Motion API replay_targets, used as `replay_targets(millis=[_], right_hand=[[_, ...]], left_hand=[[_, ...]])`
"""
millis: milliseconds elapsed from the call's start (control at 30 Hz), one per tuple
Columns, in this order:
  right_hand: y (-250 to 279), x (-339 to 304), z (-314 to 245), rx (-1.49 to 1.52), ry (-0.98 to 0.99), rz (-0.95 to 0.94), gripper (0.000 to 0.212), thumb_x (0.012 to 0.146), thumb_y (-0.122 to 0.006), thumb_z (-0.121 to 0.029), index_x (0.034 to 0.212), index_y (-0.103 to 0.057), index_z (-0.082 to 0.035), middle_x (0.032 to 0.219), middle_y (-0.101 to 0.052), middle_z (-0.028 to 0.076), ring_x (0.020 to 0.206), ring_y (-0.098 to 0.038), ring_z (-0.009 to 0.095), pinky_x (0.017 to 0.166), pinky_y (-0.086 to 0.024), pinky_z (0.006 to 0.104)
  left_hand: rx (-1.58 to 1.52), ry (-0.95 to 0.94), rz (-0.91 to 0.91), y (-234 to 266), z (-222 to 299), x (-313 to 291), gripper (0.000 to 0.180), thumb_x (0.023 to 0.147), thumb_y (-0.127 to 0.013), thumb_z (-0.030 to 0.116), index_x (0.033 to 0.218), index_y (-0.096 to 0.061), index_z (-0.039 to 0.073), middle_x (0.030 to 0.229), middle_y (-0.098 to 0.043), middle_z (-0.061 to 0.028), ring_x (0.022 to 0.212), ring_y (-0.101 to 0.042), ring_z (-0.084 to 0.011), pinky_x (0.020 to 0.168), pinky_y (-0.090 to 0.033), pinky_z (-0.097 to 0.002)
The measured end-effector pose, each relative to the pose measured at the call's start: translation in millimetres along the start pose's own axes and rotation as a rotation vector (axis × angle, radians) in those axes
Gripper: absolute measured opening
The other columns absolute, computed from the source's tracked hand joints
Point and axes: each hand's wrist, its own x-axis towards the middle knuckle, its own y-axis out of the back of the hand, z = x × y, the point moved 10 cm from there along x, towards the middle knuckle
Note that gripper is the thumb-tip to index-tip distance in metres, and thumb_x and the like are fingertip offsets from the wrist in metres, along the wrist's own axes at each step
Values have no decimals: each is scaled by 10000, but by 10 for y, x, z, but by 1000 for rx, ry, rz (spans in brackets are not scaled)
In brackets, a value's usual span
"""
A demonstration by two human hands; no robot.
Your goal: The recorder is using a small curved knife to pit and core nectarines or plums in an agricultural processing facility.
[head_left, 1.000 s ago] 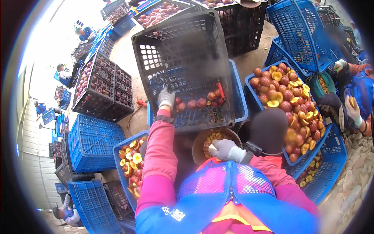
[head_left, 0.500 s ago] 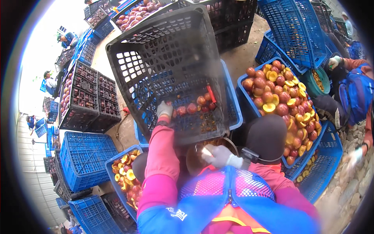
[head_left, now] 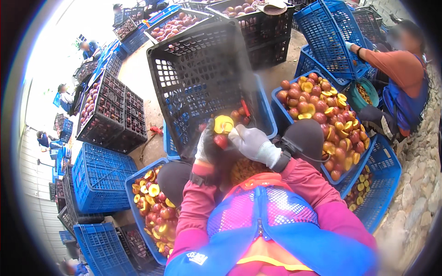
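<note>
My gloved left hand [head_left: 208, 143] is closed around a cut plum [head_left: 223, 124], its yellow flesh facing up and red skin below. Right against the fruit is my gloved right hand [head_left: 256, 143], its fingers pinched together; what they hold, if anything, is hidden. Both hands are over the near edge of a tilted black crate [head_left: 202, 60], which has a few whole plums [head_left: 237, 115] and a slim red object [head_left: 245, 108] at its low end. Beneath my hands, between my knees, a container of small brown pieces [head_left: 246, 170] shows in part.
Blue crates of halved and whole plums stand at my right [head_left: 329, 124] and left [head_left: 154, 211]. Stacked black crates [head_left: 108, 115] and empty blue crates [head_left: 103, 181] lie further left. A co-worker [head_left: 400, 78] sits at the right beside a green basin [head_left: 363, 94].
My left hand has come back from inside the black crate with a plum, now showing yellow flesh. My right hand has moved up to meet it. The co-worker's arm now reaches to a blue crate.
</note>
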Motion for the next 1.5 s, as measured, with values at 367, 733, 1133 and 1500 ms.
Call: replay_targets(millis=[367,733,1133,1500], right_hand=[[-2,-402,-213,-186,-81,8,403,1120,-515,-432,1094,-596,-38,760,-728,253,729,-725,485,671,-562,601],[-430,-819,-102,749,-576,-613,633,1111,-490,-651,1061,-657,-42,623,-536,8,399,-507,112,365,-399,267],[-705,-1285,-458,1047,-574,-737,631,1125,-532,-576,1019,-713,19,612,-544,4,462,-485,82,449,-384,265],[-906,-1114,244,-151,-20,-757,489,1090,-481,-475,1189,-735,-69,1060,-768,258,975,-728,478,919,-547,565]], left_hand=[[1070,-602,-96,-375,4,-510,484,1145,-539,440,1345,-651,14,1213,-736,-100,1035,-725,-234,925,-599,-384],[930,-388,-22,-554,110,-858,437,1144,-542,443,1151,-703,37,953,-707,-33,834,-646,-119,747,-537,-320],[416,8,9,389,-425,-734,577,1125,-485,576,1145,-715,48,1026,-748,-104,866,-715,-215,777,-589,-407],[1984,77,999,1264,1935,-2932,544,1007,-688,516,1324,-705,73,1262,-734,-176,1114,-720,-358,963,-568,-457]])
